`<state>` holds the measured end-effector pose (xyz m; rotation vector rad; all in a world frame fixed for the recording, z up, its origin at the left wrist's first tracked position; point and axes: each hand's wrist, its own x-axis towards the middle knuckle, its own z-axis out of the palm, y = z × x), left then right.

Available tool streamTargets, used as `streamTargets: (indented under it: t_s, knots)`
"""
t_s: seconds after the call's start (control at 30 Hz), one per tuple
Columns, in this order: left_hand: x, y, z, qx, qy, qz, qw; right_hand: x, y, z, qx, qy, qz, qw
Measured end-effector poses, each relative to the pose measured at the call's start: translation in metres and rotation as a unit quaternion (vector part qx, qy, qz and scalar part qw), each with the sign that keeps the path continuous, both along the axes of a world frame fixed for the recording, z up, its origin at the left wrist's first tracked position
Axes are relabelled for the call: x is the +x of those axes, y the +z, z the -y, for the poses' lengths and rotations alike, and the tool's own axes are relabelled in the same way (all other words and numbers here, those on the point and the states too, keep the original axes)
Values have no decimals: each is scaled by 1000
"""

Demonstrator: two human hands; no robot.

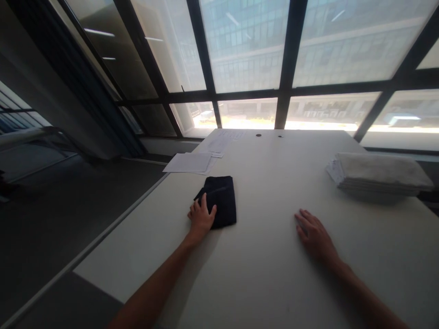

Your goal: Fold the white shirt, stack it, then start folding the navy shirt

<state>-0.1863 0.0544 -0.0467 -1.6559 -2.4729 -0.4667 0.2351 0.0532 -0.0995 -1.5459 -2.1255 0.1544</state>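
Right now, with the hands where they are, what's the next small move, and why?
Probably bring the right hand over to the dark folded cloth: only the left hand is on it, while the right is apart, at the white table.

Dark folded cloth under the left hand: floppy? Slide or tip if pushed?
The dark, folded, roughly rectangular cloth is probably floppy: it looks like layered fabric. Lifted by one layer, it may unfold; no binding shows. Pushed, it likely slides or bunches rather than tips, lying flat on the smooth white table.

Head-worn view, forward-down over table [267,192], toward windows [245,45].
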Motion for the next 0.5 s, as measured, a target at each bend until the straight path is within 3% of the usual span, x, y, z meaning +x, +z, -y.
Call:
streamTargets:
  t_s: [0.13, 0.27, 0.4, 0.5]
  knots:
    - [53, 3, -1, -24, -104, 2, 994, -10, 9, 4, -26, -3, -50, 998]
    - [95, 9, -10, -6, -210, 82, 974, -31, 21, 5, -58, 19, -154, 986]
    - [128, 14, -19, 39, -313, 246, 916, -61, 29, 1, -43, 28, -238, 970]
    - [145, 13, -21, 74, -334, 351, 872, -82, 30, -3, -13, 12, -240, 971]
